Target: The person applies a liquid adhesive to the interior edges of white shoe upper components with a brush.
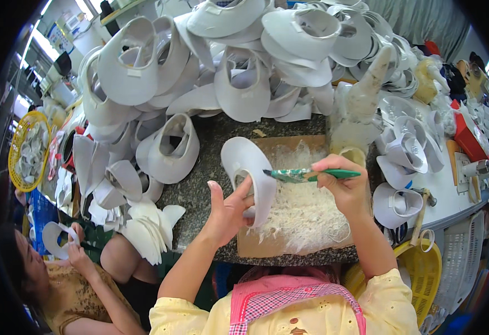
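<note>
My left hand (229, 207) holds up a white visor (243, 154), its fingers pushed into the piece's opening and its thumb sticking out to the side. In my right hand (342, 187) is a brush with a green handle (342, 173), pinched between thumb and fingers. The dark bristle end meets or nearly meets the visor's right edge. Below both hands lies a cardboard sheet (250, 245) crusted with whitish residue. Just beyond my right hand stands a pale, residue-coated container (356, 123) with a lumpy upright part.
White visors (244, 92) are heaped along the table's far side and left. More visors (396, 205) lie at the right. A fan of flat white pieces (149, 229) sits at the left edge. A co-worker (77, 279) holds another visor at lower left. A yellow basket (423, 268) stands below right.
</note>
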`<state>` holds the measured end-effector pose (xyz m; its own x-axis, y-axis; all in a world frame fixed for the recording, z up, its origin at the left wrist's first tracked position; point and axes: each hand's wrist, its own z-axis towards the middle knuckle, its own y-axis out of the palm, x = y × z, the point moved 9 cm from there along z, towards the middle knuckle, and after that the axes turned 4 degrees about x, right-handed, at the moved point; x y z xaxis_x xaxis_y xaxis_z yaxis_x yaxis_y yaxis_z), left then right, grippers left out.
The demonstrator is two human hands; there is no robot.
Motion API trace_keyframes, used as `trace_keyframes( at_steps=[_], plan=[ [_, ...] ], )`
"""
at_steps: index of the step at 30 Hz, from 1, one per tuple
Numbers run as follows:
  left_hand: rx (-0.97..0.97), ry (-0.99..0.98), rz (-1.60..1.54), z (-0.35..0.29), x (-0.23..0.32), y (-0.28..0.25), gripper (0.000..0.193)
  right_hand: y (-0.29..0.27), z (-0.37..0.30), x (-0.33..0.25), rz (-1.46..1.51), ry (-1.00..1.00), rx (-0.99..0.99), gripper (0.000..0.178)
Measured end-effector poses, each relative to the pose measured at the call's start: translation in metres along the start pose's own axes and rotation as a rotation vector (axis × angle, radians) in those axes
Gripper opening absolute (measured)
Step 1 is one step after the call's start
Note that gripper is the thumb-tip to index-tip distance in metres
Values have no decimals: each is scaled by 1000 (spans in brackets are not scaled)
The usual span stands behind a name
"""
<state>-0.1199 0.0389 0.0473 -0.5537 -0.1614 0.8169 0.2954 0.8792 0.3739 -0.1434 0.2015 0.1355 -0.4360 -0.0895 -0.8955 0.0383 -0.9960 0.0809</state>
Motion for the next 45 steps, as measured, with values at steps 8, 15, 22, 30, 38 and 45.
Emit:
trace_keyframes(
  at_steps=[8,15,22,30,38,45],
  plan=[
    [6,49,-208,-2,9,-4,102,35,-9,20,-47,66,-246,14],
    [-14,37,-220,-10,5,-3,103,28,21,5,78,41,-58,13],
    [13,61,-452,-1,11,-17,97,49,-42,31,-24,15,-424,15],
    [161,6,233,26,5,-42,59,-90,-25,-19,-406,-61,303,10],
    [224,529,1241,8,65,-1,24,-130,-22,-33,-572,-186,261,11],
    [-167,770,1574,-5,55,18,31,-159,-60,12,-376,270,301,8]
  ],
)
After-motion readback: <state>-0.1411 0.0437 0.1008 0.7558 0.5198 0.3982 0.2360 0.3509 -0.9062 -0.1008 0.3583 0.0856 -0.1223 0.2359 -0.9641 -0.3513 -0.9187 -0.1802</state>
